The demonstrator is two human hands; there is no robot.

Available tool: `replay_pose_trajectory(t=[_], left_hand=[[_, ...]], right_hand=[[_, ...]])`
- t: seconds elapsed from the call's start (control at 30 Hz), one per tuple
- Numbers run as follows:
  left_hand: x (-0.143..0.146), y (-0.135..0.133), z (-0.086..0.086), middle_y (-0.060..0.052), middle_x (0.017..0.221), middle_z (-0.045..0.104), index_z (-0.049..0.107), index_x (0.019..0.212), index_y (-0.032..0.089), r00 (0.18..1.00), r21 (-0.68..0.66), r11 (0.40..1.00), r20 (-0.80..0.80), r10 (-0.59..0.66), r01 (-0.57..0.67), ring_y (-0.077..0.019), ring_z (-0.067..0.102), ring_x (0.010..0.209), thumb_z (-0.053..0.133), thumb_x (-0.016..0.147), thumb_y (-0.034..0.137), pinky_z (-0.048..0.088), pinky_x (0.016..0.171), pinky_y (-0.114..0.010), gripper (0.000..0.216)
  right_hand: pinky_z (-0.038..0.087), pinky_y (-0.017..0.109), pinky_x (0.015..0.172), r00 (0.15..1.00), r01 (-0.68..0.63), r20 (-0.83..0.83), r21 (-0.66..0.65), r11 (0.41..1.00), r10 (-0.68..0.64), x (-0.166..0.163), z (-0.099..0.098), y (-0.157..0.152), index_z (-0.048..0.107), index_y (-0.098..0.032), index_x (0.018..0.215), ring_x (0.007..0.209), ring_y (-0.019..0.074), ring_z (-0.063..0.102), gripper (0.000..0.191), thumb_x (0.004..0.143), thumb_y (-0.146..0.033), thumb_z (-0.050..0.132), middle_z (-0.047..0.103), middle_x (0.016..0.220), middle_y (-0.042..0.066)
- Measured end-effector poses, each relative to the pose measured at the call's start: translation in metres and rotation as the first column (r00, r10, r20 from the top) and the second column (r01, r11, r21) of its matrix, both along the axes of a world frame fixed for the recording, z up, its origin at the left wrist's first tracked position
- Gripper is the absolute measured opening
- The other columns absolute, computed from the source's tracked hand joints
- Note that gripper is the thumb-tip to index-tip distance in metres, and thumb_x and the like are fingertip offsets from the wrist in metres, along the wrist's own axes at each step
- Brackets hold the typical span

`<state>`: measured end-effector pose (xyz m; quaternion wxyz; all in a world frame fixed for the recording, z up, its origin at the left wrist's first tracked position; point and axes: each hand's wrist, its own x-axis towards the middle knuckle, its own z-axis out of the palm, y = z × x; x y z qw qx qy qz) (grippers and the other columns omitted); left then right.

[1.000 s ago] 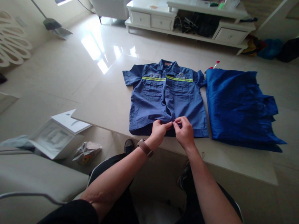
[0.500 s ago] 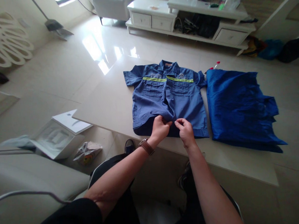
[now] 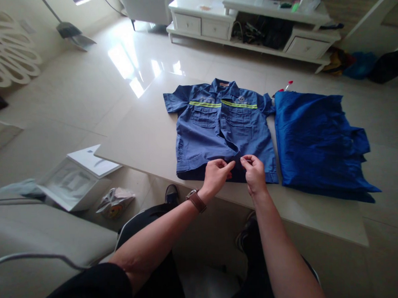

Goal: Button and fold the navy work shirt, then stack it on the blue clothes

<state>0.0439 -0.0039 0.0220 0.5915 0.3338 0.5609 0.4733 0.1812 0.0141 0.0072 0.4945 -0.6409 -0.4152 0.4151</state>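
Note:
A blue short-sleeved work shirt (image 3: 203,140) lies front up on the pale table (image 3: 135,139), its collar away from me and a yellow reflective stripe across the chest. The front placket gapes open in the lower half. At the hem, my left hand (image 3: 217,174), with a brown-strapped watch on its wrist, pinches the shirt's edge. My right hand (image 3: 254,172) is closed in a pinch on the hem just to the right, a small gap between the two hands. The fingertips partly hide the cloth they grip.
A brighter blue folded garment (image 3: 315,147) lies right of the shirt, with red-capped bottles (image 3: 288,85) behind it. An open white box (image 3: 77,177) and a plastic bag (image 3: 115,202) are on the floor at left. A white TV cabinet (image 3: 199,24) stands at the back.
Both hands have shifted slightly to the right along the hem, pulling the shirt's lower front edges with them. The folded blue garment has stayed in place.

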Motion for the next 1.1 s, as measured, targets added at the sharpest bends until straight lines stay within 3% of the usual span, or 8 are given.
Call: replay_pose_trajectory(t=[0.17,0.37,0.53,0.7,0.9,1.1], left_hand=[[0.003,-0.004,0.006,-0.008,0.075,0.076,0.072,0.076,0.012,0.988,-0.027,0.999,0.151,-0.018,0.022,-0.0107,0.065,0.052,0.086,0.077,0.044,0.049,0.05,-0.021,0.035],[0.002,-0.002,0.006,0.0,0.067,0.069,0.064,0.079,0.014,0.982,-0.073,0.994,0.163,0.092,-0.081,-0.0103,0.065,0.05,0.088,0.073,0.028,0.049,0.048,-0.019,0.029],[0.002,-0.002,0.007,-0.002,0.067,0.069,0.068,0.077,0.012,0.987,-0.082,0.996,0.158,0.033,-0.02,-0.0097,0.065,0.054,0.088,0.074,0.027,0.048,0.05,-0.019,0.025],[0.002,0.0,0.003,0.0,0.064,0.066,0.066,0.077,0.013,0.996,-0.12,0.993,0.083,0.032,-0.022,-0.0104,0.062,0.053,0.088,0.074,0.029,0.044,0.048,-0.02,0.027],[-0.005,0.004,0.005,0.0,0.066,0.065,0.064,0.073,0.015,0.993,-0.001,0.999,-0.114,-0.038,0.038,-0.0104,0.06,0.053,0.08,0.079,0.022,0.041,0.051,-0.022,0.019],[-0.015,0.008,0.002,-0.004,0.074,0.072,0.07,0.079,0.016,0.903,0.005,0.989,-0.409,-0.134,0.149,-0.0136,0.063,0.064,0.075,0.083,0.03,0.043,0.059,-0.024,0.016]], right_hand=[[0.043,0.032,0.071,1.0,-0.008,-0.004,-0.008,1.0,0.008,-0.002,0.002,0.0,0.064,-0.02,0.084,0.073,0.0182,0.056,0.039,0.071,-0.056,0.075,0.064,0.074,0.0],[0.042,0.032,0.071,1.0,-0.016,-0.013,-0.011,1.0,0.016,-0.004,0.006,0.0,0.065,-0.02,0.082,0.073,0.0173,0.055,0.039,0.069,-0.055,0.075,0.063,0.073,-0.001],[0.045,0.032,0.074,0.999,-0.035,0.026,-0.009,0.999,0.035,-0.003,0.005,0.0,0.066,-0.02,0.084,0.076,0.0186,0.059,0.038,0.071,-0.055,0.074,0.066,0.076,0.001],[0.044,0.032,0.074,0.997,-0.076,0.027,-0.021,0.997,0.077,-0.005,0.006,-0.001,0.066,-0.02,0.084,0.076,0.0182,0.059,0.038,0.07,-0.054,0.074,0.066,0.078,0.001],[0.043,0.031,0.071,0.996,-0.018,-0.091,-0.063,0.998,0.012,-0.008,0.01,-0.002,0.066,-0.02,0.079,0.071,0.016,0.054,0.04,0.062,-0.053,0.079,0.063,0.071,-0.001],[0.043,0.028,0.066,0.972,-0.063,-0.234,-0.191,0.98,0.017,-0.005,0.015,-0.001,0.066,-0.02,0.075,0.072,0.0157,0.055,0.039,0.05,-0.047,0.08,0.063,0.074,-0.001]])
